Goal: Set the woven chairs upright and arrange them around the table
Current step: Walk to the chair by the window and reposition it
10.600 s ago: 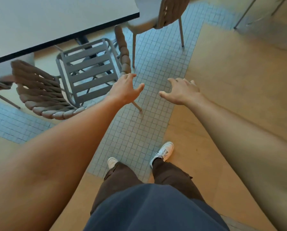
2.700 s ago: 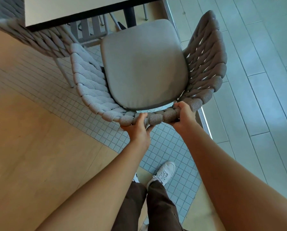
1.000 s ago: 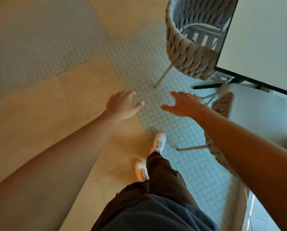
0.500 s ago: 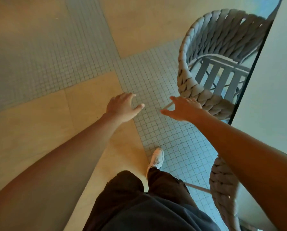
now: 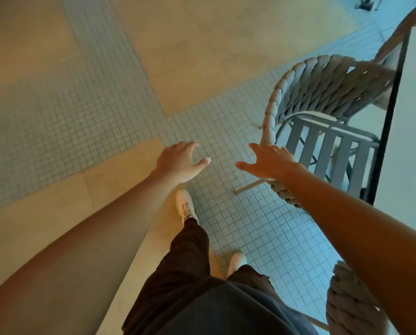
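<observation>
A woven chair point(image 5: 320, 88) stands upright at the right, its slatted seat point(image 5: 330, 148) bare and partly tucked under the white table point(image 5: 410, 122). My right hand point(image 5: 267, 162) hovers open over the chair's woven rim, fingers spread; I cannot tell whether it touches. My left hand point(image 5: 180, 162) is open over the tiled floor, holding nothing. The woven back of a second chair point(image 5: 349, 308) shows at the bottom right, mostly hidden behind my right forearm.
The table's dark edge point(image 5: 386, 122) runs down the right side. A third chair's leg and frame point(image 5: 395, 32) show at the top right. Beige slabs and small blue-grey tiles cover the floor to the left. My feet point(image 5: 185, 206) stand on the tile border.
I have walked forward along the table; the slatted chair has come nearer and lower in view. Both hands stay open, the right one now over the chair's rim.
</observation>
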Demonstrator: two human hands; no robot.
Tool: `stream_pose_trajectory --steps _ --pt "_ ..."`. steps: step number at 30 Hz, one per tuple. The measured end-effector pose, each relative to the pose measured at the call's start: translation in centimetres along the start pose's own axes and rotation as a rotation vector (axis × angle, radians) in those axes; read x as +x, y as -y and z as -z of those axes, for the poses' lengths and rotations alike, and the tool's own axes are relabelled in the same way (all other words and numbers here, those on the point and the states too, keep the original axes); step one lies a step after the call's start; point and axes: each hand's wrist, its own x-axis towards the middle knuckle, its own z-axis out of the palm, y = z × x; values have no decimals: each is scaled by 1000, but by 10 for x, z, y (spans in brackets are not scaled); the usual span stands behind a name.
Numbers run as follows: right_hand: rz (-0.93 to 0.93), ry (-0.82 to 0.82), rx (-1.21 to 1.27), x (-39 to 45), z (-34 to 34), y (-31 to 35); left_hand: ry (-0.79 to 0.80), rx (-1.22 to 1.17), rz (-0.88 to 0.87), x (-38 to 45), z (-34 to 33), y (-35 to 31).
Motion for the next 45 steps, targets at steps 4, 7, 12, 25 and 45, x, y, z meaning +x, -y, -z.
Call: stream_pose_trajectory --steps 4,7,12,25,45 --pt "-91 23 49 50 34 18 39 21 -84 65 37 31" --pt "-125 20 70 84 55 33 20 54 -146 107 66 52" --pt "-143 -6 129 131 88 45 39 88 -216 172 107 70" --pt "-262 -39 301 242 168 -15 101 175 -360 352 171 33" --pt "-503 -85 540 388 305 -190 181 309 -617 654 232 -111"
